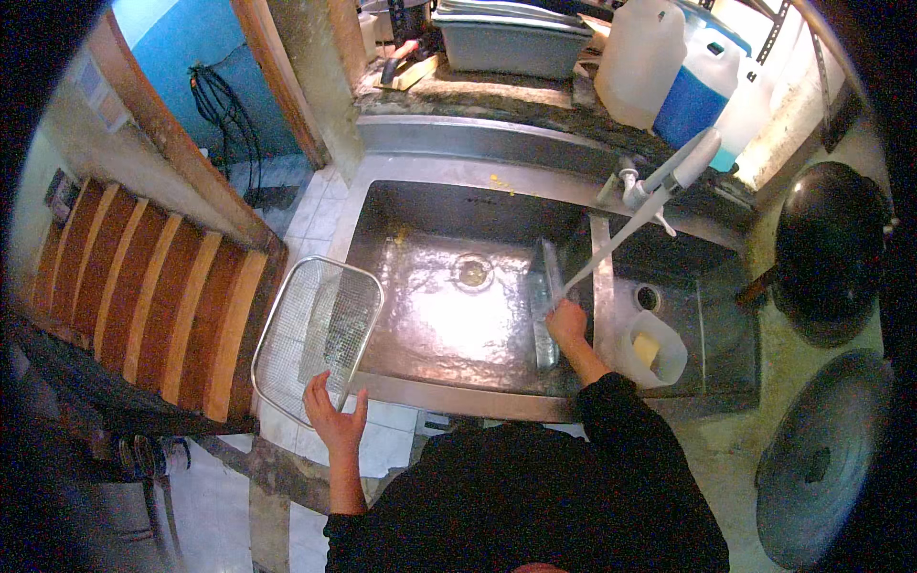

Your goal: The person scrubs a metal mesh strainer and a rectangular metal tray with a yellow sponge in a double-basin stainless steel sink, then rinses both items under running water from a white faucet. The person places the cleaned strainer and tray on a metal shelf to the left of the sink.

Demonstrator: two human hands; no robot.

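Observation:
My right hand [571,328] grips a thin rectangular pan or panel [546,315], tilted nearly on edge inside the large basin of a steel sink [466,405]. Water [609,243] streams from the faucet [698,161] to just beside my fist. At the left of the sink, my left hand [337,415] has its fingers spread over the near edge of a rectangular wire mesh basket [276,340]; contact with the rim is unclear. This basket rests on the white tiled ledge, partly overhanging the basin.
A translucent tub [670,365] with a yellow sponge [645,349] stands in the smaller right basin. Plastic jugs [637,64] and a grey bin [512,50] line the back shelf. A wok [824,251] and a round lid [824,458] are on the right; a slatted wooden piece [143,294] is left.

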